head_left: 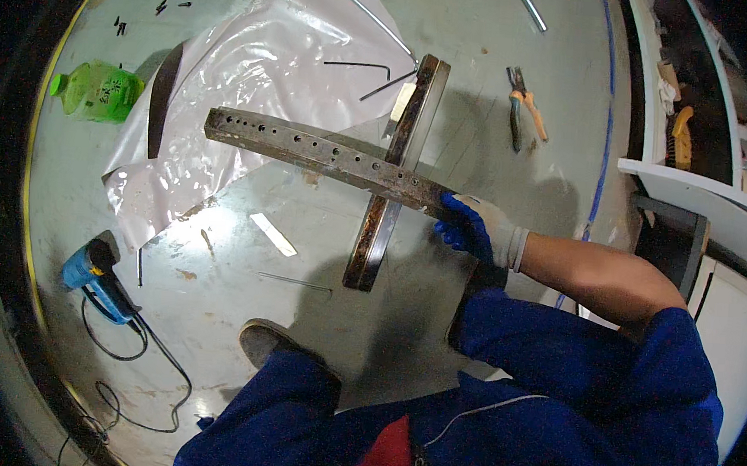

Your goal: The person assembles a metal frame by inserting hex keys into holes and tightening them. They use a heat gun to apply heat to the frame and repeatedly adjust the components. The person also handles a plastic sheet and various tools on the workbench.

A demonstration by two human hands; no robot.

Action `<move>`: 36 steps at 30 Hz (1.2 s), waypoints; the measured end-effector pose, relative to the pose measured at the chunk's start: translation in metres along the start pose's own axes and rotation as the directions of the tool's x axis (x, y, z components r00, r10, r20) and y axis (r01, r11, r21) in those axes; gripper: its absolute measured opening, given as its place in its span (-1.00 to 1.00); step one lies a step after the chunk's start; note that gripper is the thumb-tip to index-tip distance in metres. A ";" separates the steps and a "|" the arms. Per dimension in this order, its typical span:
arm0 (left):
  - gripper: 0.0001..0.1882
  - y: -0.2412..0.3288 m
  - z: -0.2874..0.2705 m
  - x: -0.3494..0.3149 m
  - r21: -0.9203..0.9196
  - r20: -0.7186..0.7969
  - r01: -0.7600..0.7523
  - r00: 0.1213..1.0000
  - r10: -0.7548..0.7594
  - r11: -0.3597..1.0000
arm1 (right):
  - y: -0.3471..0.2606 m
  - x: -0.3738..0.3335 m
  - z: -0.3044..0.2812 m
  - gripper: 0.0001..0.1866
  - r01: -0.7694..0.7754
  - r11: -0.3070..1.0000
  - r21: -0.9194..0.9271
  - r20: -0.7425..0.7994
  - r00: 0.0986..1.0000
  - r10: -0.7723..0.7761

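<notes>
We grip the near end of a rusty perforated metal bar (327, 154) in our gloved right hand (478, 229), fingers clenched around it; the bar runs away from the hand to its left, lifted above the floor. Our left hand is out of sight, so we cannot tell its state. Just beyond the hand, under the bar, a second rusty bar (397, 174) lies on the grey concrete floor (298, 314). Farther left spreads a crumpled clear plastic sheet (254, 77), and past it a green plastic bottle (98, 91) with a printed label. Pliers (523, 107) lie above the hand; a blue power tool (97, 281) lies well left and nearer us
</notes>
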State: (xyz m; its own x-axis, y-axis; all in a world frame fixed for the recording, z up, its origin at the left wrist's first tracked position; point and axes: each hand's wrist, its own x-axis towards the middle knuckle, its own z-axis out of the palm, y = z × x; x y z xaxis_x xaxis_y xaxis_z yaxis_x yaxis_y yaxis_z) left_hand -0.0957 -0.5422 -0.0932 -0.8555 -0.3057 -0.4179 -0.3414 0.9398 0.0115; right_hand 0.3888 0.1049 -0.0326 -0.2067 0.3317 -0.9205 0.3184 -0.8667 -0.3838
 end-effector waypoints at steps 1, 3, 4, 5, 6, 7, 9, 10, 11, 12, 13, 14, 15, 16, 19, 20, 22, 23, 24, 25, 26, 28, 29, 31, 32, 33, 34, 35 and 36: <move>-0.64 0.017 -0.003 -0.007 -0.064 0.021 -0.090 0.996 0.091 0.994 | 0.006 0.001 0.003 -0.56 -0.073 0.994 0.078 -0.026 0.997 0.075; -0.63 0.069 -0.005 -0.029 -0.234 0.090 -0.319 0.933 0.347 0.918 | 0.023 0.005 -0.001 -0.57 -0.070 0.992 0.107 -0.022 0.997 0.073; -0.63 0.108 -0.004 -0.048 -0.313 0.125 -0.462 0.846 0.519 0.830 | 0.034 0.006 -0.005 -0.57 -0.069 0.989 0.129 -0.025 0.997 0.073; -0.62 0.153 -0.011 -0.076 -0.355 0.140 -0.588 0.735 0.664 0.727 | 0.040 0.006 -0.003 -0.56 -0.071 0.993 0.100 -0.019 0.997 0.073; -0.63 0.213 -0.011 -0.122 -0.332 0.076 -0.752 0.581 0.811 0.570 | 0.038 0.002 0.001 -0.56 -0.073 0.996 0.054 -0.020 0.997 0.074; -0.66 0.272 -0.019 -0.162 -0.465 0.235 -0.732 0.441 0.866 0.499 | 0.038 0.000 0.002 -0.56 -0.075 0.997 0.011 -0.025 0.997 0.076; -0.67 0.339 -0.021 -0.197 -0.438 0.373 -0.799 0.255 0.892 0.412 | 0.045 0.011 -0.006 -0.47 -0.088 0.992 -0.087 0.039 0.995 0.092; -0.64 0.368 -0.016 -0.216 -0.434 0.391 -0.875 0.031 0.920 0.214 | 0.051 0.014 -0.009 -0.43 -0.097 0.986 -0.138 0.063 0.992 0.106; -0.62 0.389 -0.010 -0.232 -0.470 0.460 -0.866 -0.074 0.885 0.172 | 0.038 0.001 -0.002 -0.37 -0.098 0.869 -0.484 -0.039 0.995 0.090; -0.62 0.402 0.005 -0.244 -0.469 0.290 -0.872 -0.299 0.909 -0.137 | 0.006 -0.024 0.012 -0.32 -0.121 0.633 -0.765 -0.124 0.991 0.040; -0.64 0.422 0.004 -0.262 -0.496 0.510 -0.868 -0.296 0.807 -0.005 | -0.020 -0.045 0.021 -0.26 -0.158 0.316 -0.935 -0.177 0.984 -0.031; -0.65 0.427 0.015 -0.270 -0.503 0.503 -0.861 -0.360 0.786 -0.072 | -0.032 -0.054 0.027 -0.17 -0.151 0.274 -0.950 -0.159 0.987 -0.005; -0.65 0.429 0.025 -0.278 -0.505 0.500 -0.852 -0.418 0.759 -0.136 | -0.038 -0.061 0.033 -0.19 -0.048 0.324 -0.945 -0.072 0.995 -0.064; -0.65 0.435 0.031 -0.289 -0.541 0.516 -0.824 -0.481 0.709 -0.165 | -0.043 -0.069 0.042 -0.22 0.046 0.365 -0.930 -0.001 0.992 -0.128; -0.59 0.436 0.045 -0.326 -0.673 0.565 -0.737 -0.562 0.604 -0.057 | -0.047 -0.072 0.071 -0.30 0.356 0.519 -0.777 0.240 0.930 -0.279; -0.58 0.435 0.051 -0.336 -0.653 0.560 -0.746 -0.592 0.579 -0.131 | -0.049 -0.069 0.082 -0.33 0.453 0.565 -0.690 0.315 0.890 -0.330; -0.56 0.434 0.061 -0.341 -0.610 0.540 -0.755 -0.618 0.572 -0.240 | -0.059 -0.065 0.104 -0.42 0.419 0.477 -0.773 0.379 0.907 -0.184; -0.56 0.433 0.067 -0.340 -0.593 0.520 -0.758 -0.619 0.589 -0.272 | -0.062 -0.065 0.112 -0.47 0.409 0.426 -0.807 0.405 0.908 -0.106; -0.55 0.431 0.069 -0.338 -0.577 0.500 -0.759 -0.619 0.606 -0.301 | -0.060 -0.067 0.118 -0.59 0.396 0.340 -0.853 0.365 0.918 -0.154; -0.54 0.429 0.068 -0.335 -0.563 0.489 -0.771 -0.601 0.632 -0.298 | -0.062 -0.065 0.122 -0.60 0.395 0.298 -0.869 0.376 0.919 -0.121; -0.53 0.429 0.066 -0.331 -0.550 0.477 -0.782 -0.582 0.658 -0.294 | -0.065 -0.062 0.125 -0.62 0.396 0.255 -0.882 0.386 0.918 -0.088; -0.51 0.433 0.062 -0.329 -0.536 0.448 -0.787 -0.571 0.688 -0.305 | -0.069 -0.065 0.126 -0.64 0.390 0.180 -0.903 0.388 0.920 -0.051; -0.50 0.432 0.062 -0.328 -0.546 0.456 -0.793 -0.552 0.698 -0.270 | -0.066 -0.067 0.125 -0.63 0.397 0.156 -0.904 0.397 0.917 -0.036; -0.48 0.427 0.062 -0.322 -0.541 0.482 -0.820 -0.483 0.731 -0.185 | -0.066 -0.064 0.122 -0.63 0.437 0.037 -0.899 0.428 0.893 -0.139; -0.47 0.427 0.065 -0.316 -0.540 0.439 -0.832 -0.408 0.801 -0.127 | -0.070 -0.060 0.118 -0.62 0.441 -0.052 -0.896 0.439 0.861 -0.258; -0.46 0.423 0.067 -0.308 -0.535 0.401 -0.842 -0.315 0.860 -0.059 | -0.074 -0.055 0.117 -0.62 0.444 -0.137 -0.885 0.462 0.809 -0.364; -0.45 0.420 0.066 -0.300 -0.497 0.372 -0.864 -0.300 0.878 -0.085 | -0.091 -0.053 0.119 -0.62 0.381 -0.073 -0.922 0.375 0.829 -0.414; -0.44 0.416 0.066 -0.293 -0.492 0.383 -0.868 -0.290 0.877 -0.071 | -0.100 -0.043 0.118 -0.63 0.369 -0.182 -0.912 0.410 0.781 -0.471; -0.44 0.408 0.066 -0.286 -0.487 0.398 -0.871 -0.277 0.874 -0.054 | -0.109 -0.034 0.118 -0.64 0.348 -0.286 -0.893 0.449 0.729 -0.516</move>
State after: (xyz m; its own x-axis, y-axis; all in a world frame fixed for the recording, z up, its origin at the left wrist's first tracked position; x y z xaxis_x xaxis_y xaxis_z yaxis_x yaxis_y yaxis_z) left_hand 0.0355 -0.0608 -0.0286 0.0935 0.9672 -0.2362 0.5742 0.1414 0.8064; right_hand 0.2517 0.1438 0.0489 -0.7309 0.5218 -0.4399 0.6629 0.6961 -0.2757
